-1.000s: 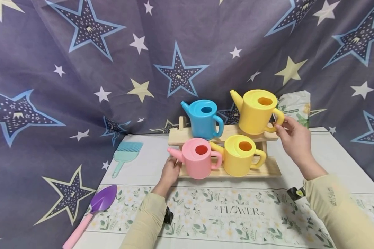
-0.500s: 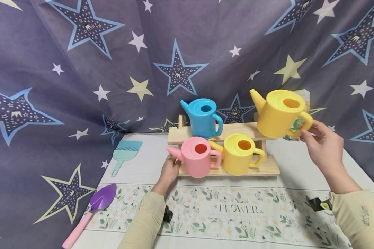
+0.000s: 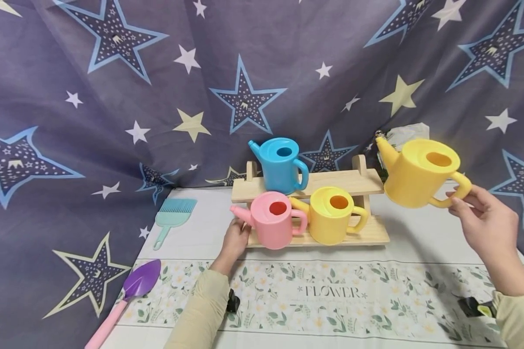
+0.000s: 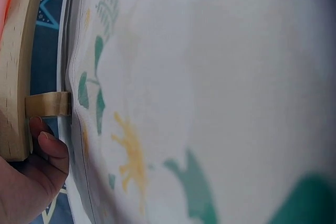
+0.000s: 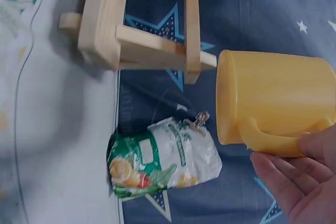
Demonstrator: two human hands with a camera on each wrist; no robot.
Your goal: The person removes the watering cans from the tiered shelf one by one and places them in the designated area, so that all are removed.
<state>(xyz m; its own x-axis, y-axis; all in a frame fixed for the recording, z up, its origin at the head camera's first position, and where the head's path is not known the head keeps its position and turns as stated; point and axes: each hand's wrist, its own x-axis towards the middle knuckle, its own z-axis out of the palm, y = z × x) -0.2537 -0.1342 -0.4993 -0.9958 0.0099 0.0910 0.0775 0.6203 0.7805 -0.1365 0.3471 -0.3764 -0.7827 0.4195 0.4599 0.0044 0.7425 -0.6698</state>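
Starry curtain (image 3: 262, 39) is hanging behind everything. Trowel (image 3: 141, 280) and brush (image 3: 173, 218) are lying left of the shelf (image 3: 332, 183), left hand (image 3: 235, 241) is gripping the shelf's left end, pink can (image 3: 270, 228), blue can (image 3: 279, 169) and front yellow can (image 3: 329, 223) are sitting on it, held yellow can (image 3: 412, 179) is hanging midair just right of the shelf, right hand (image 3: 491, 228) pinching its handle (image 3: 466, 185).

a star-patterned purple-grey cloth (image 3: 166, 92) hangs behind a white floral tablecloth (image 3: 323, 315).
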